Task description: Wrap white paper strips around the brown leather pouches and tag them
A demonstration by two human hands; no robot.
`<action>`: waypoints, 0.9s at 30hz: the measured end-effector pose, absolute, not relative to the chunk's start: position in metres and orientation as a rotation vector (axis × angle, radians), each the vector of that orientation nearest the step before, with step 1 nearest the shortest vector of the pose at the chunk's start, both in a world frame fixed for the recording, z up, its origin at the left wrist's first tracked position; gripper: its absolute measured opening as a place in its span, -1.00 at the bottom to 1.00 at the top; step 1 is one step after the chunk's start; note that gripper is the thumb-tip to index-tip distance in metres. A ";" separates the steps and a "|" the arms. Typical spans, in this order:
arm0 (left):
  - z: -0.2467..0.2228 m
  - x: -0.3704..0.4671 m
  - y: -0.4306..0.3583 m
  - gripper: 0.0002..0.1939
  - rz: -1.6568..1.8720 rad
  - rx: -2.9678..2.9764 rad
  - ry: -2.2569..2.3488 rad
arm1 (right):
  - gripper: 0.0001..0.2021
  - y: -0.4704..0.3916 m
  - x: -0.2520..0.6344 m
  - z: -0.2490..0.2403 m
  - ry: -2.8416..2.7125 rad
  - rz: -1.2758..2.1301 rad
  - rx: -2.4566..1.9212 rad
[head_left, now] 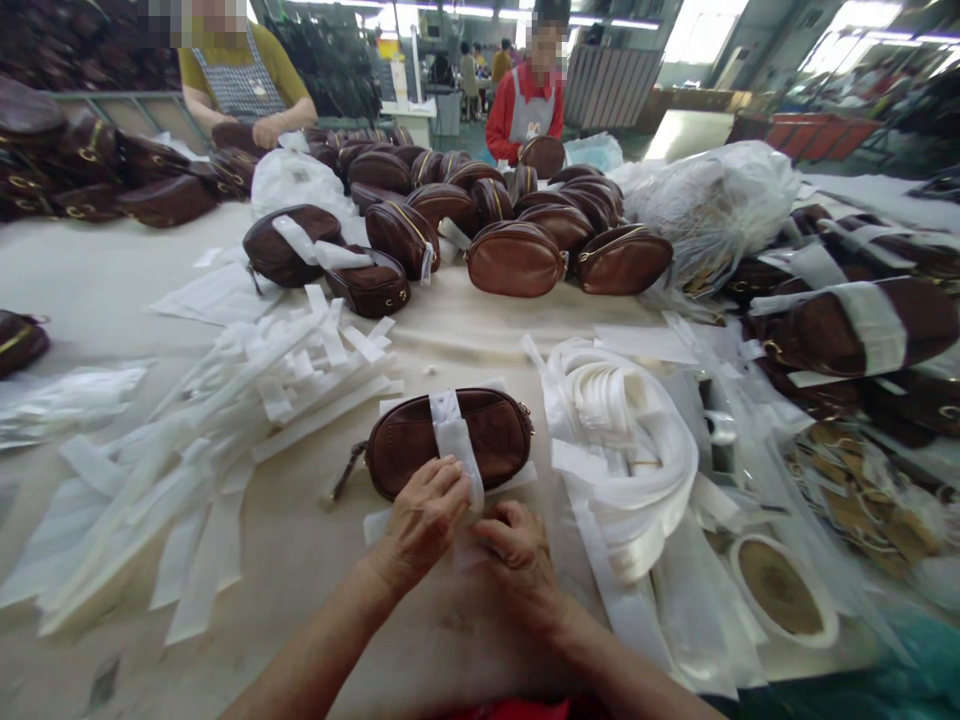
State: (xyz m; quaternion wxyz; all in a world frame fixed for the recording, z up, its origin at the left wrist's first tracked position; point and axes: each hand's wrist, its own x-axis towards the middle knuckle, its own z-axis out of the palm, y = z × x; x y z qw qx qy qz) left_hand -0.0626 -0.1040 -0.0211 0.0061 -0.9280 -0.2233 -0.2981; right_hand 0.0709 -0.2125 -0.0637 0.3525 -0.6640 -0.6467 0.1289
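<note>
Your left hand (pixel 427 508) lays bent fingers on the white strip (pixel 450 425) across the brown bag (pixel 403 440); your right hand (pixel 517 548) curls close, both grips unclear; uneven pulling could skew it!

Factory workshop: heaped brown bags (pixel 516 258), aproned workers (pixel 531 118), strip lights (pixel 636 23).
</note>
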 end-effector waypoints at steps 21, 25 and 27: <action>-0.023 -0.061 -0.112 -0.72 -0.749 -2.797 -0.594 | -0.64 -0.219 0.080 -0.035 -2.043 0.236 -1.102; -0.023 -0.062 -0.113 -0.72 -0.821 -2.772 -0.582 | -0.62 -0.218 0.079 -0.026 -2.064 0.196 -1.082; -0.023 -0.063 -0.113 -0.74 -0.853 -2.780 -0.571 | -0.61 -0.213 0.080 -0.019 -2.118 0.170 -1.060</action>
